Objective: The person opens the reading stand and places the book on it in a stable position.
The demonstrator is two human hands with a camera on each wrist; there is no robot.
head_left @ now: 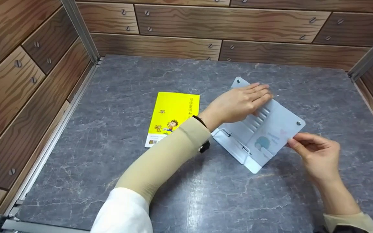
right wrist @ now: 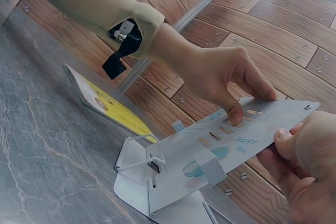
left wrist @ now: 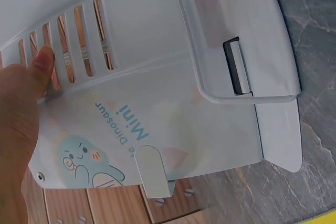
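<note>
A white metal book stand with a row of slots and a printed dinosaur leans back on its base. My left hand grips its top edge; in the left wrist view the thumb lies over the slots on the front face, the other fingers hidden behind the panel. My right hand pinches the side edge between thumb and fingers, as the right wrist view shows too. Along the bottom of the stand run a ledge and a wire page holder. A side clip sticks out at the panel's edge.
A yellow book with a cartoon child on its cover lies flat to the left of the stand, partly behind the left forearm. The grey marbled table is bounded by wood-patterned walls with metal corner posts.
</note>
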